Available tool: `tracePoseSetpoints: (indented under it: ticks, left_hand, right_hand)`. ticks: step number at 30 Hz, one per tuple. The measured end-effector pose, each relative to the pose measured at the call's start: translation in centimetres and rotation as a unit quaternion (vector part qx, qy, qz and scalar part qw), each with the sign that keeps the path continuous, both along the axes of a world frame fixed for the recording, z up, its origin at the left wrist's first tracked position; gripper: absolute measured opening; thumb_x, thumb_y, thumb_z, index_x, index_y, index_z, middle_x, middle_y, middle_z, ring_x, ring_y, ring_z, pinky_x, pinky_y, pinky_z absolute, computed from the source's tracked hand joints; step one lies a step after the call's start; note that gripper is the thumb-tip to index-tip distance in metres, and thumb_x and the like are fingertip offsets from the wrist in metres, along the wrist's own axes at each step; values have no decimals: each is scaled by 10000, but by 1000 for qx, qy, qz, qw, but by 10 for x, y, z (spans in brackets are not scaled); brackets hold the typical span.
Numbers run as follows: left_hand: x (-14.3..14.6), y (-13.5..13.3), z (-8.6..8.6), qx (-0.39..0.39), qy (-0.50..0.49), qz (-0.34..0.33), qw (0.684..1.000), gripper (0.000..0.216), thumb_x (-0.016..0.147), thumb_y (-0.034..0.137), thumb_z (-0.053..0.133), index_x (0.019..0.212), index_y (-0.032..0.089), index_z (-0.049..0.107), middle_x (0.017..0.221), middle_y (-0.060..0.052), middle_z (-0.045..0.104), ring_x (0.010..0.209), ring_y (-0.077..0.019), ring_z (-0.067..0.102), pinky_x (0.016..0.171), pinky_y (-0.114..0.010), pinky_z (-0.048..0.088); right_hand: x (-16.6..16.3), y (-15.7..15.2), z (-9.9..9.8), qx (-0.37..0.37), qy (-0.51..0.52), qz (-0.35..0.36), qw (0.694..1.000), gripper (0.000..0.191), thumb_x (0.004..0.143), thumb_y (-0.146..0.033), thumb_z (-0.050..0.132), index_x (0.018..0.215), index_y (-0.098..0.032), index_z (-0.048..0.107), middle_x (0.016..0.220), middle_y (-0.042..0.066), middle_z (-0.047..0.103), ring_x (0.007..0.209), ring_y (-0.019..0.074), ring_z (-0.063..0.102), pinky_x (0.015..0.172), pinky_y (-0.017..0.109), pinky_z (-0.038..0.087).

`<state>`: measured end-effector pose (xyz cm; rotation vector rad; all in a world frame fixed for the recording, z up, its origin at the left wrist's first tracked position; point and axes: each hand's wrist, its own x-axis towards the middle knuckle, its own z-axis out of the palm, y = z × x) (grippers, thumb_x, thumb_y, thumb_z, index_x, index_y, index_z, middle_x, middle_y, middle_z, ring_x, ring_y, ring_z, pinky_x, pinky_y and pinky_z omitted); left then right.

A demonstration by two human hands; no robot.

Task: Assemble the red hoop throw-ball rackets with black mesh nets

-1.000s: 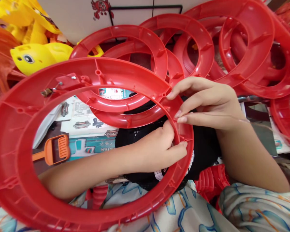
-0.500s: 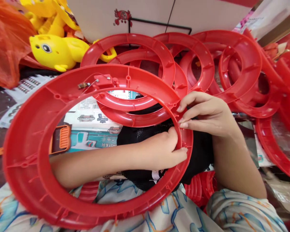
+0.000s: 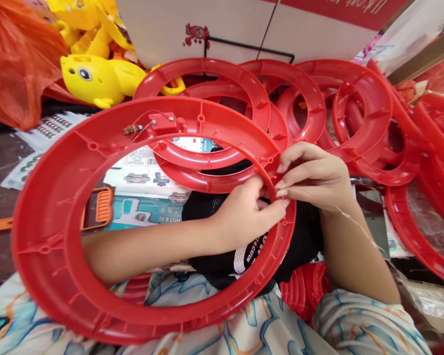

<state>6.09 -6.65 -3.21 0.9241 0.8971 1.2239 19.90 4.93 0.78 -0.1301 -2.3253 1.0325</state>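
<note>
A large red plastic ring (image 3: pixel 52 197) lies tilted across my lap, ribbed inner side up, with a small metal part and thin wire (image 3: pixel 133 129) near its top. My left arm passes through the ring's opening, and my left hand (image 3: pixel 244 214) pinches the right side of the rim from inside. My right hand (image 3: pixel 311 175) comes from outside, fingers pressed together on the same spot of rim. The fingertips of both hands meet there; whether something small sits between them is hidden.
Several more red rings (image 3: pixel 299 93) are piled behind and to the right. Yellow toy figures (image 3: pixel 99 74) and an orange net bag (image 3: pixel 18 59) sit at the far left. Printed toy boxes (image 3: pixel 140 207) and black mesh fabric (image 3: pixel 303 236) lie under the ring.
My left hand has slid up along the rim until its fingertips meet the right hand's. The view has shifted, so the ring sits a bit further right.
</note>
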Motion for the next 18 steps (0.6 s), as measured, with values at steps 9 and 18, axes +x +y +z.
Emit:
tracePoseSetpoints:
  ticks: [9, 18]
  left_hand:
    - [-8, 4, 3, -11, 126, -37, 991, 223, 805, 204, 586, 1001, 199, 478, 831, 8, 601, 723, -146, 613, 694, -309, 544]
    - [-21, 12, 0, 63, 177, -112, 976, 184, 838, 219, 579, 991, 170, 489, 985, -67, 637, 906, -198, 637, 779, -346, 548]
  right_hand:
    - [-4, -1, -12, -51, 27, -51, 997, 128, 725, -243, 845, 785, -288, 741, 1198, 10, 565, 1100, 169, 554, 982, 329, 499]
    - [-7, 3, -19, -90, 25, -35, 995, 139, 699, -237, 844, 775, -289, 741, 1340, -18, 588, 1314, 224, 523, 1192, 437, 380]
